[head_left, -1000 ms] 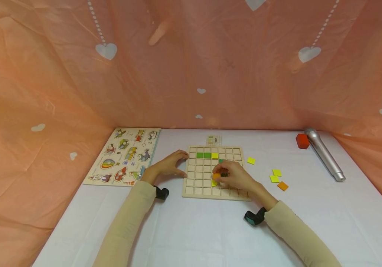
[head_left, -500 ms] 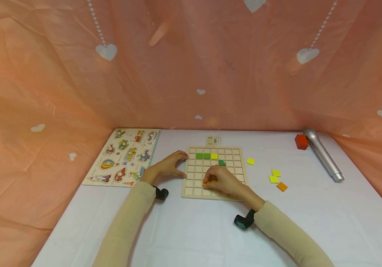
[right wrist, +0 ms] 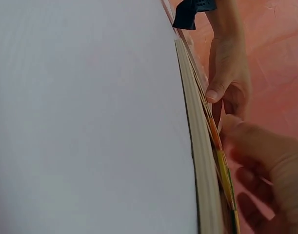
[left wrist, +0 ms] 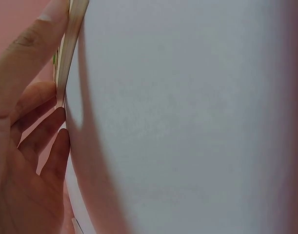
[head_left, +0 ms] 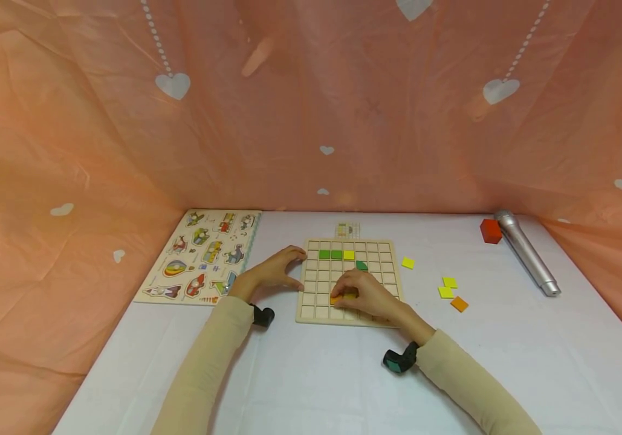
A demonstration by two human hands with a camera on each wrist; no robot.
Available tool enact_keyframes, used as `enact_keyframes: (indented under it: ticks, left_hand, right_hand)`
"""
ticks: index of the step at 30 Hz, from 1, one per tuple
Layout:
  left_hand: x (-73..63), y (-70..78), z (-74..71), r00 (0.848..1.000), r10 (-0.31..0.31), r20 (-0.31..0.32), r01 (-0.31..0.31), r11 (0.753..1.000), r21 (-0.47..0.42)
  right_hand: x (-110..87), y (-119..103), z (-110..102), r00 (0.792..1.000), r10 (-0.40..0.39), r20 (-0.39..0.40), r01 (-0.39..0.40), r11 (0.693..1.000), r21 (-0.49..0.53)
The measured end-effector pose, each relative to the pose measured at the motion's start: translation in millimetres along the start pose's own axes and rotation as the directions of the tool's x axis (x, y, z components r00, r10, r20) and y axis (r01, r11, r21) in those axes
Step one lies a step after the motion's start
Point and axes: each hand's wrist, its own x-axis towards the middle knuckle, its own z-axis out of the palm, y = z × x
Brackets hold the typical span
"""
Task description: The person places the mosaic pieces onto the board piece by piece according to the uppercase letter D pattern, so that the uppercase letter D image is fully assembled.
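A square wooden grid board (head_left: 321, 275) lies on the table in the head view. My right hand (head_left: 367, 293) pinches an orange square tile (head_left: 335, 299) at a cell in the lower part of the board. A yellow tile (head_left: 350, 296) beside it is partly hidden by the fingers. My left hand (head_left: 276, 269) touches the board's left edge, thumb and fingers spread apart. Farther up on the board are two green tiles (head_left: 330, 254), a yellow tile (head_left: 349, 255) and a rounded green piece (head_left: 362, 265).
Loose yellow tiles (head_left: 445, 292) and an orange tile (head_left: 459, 304) lie right of the board. A small pattern card (head_left: 347, 229) is behind it. A picture puzzle board (head_left: 196, 254) stands left. A red block (head_left: 491, 231) and silver microphone (head_left: 528, 254) are at far right.
My right hand has moved left and slightly down over the board with the orange tile, now lowered beside the yellow one. The rounded green piece has come into view. My left hand stays put.
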Motion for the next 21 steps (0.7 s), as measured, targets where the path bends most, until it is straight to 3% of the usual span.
enact_keyframes:
  ticks: [3, 7, 13, 17, 21]
  left_hand:
    - [0.1, -0.4, -0.6, 1.000, 0.000, 0.000, 0.000, 1.000, -0.007]
    - [0.0, -1.4, -0.5, 1.000, 0.003, -0.005, -0.004, 1.000, -0.013]
    - [0.5, -3.9, 1.4, 1.000, -0.003, 0.000, 0.003, 1.000, -0.014]
    - [1.7, -6.2, 2.4, 1.000, -0.006, -0.001, 0.006, 1.000, -0.016]
    - [3.2, -8.4, 3.0, 1.000, 0.003, -0.001, -0.003, 1.000, -0.012]
  right_hand:
    - [-1.6, -0.5, -6.2, 0.999, 0.021, -0.047, -0.018, 0.998, 0.058]
    - [-8.1, -1.2, -22.4, 0.992, -0.006, -0.122, 0.019, 0.994, 0.105]
    - [-38.1, -13.0, -60.3, 0.983, 0.050, -0.177, -0.027, 0.991, 0.130]
    - [-66.6, 5.3, -80.6, 0.973, 0.082, -0.214, -0.063, 0.993, 0.096]
    - [-99.4, 29.9, -97.3, 0.958, 0.177, -0.226, -0.164, 0.984, 0.075]
